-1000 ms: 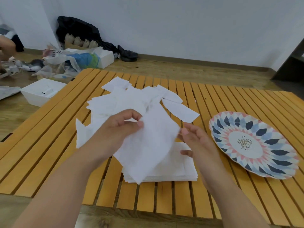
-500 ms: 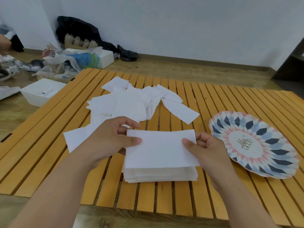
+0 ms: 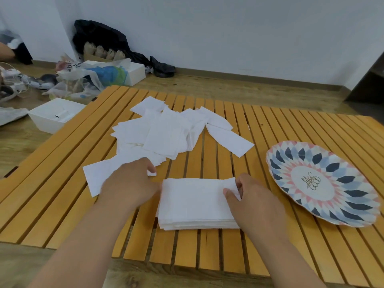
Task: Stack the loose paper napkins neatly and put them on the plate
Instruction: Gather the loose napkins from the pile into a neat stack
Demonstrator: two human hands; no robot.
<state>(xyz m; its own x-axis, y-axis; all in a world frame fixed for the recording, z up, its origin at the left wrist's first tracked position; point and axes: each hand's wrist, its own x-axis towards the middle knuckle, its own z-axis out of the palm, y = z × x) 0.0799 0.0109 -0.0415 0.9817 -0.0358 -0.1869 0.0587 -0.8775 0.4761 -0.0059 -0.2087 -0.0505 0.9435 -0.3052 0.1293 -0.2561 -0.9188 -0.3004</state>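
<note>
Right hand (image 3: pixel 255 202) pinches the stack (image 3: pixel 195 204) at its top corner, left hand (image 3: pixel 128 183) grip unclear; align edges flush before adding loose napkins (image 3: pixel 162 136).

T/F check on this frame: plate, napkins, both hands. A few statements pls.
1. The patterned plate holds napkins. False: it is bare; the napkin stack sits on the slatted table to its left.
2. The right hand pinches the top napkin at its right edge. True.
3. A heap of loose napkins lies beyond the stack. True.
4. The left hand is on the plate. False: it is over a flat napkin left of the stack.
</note>
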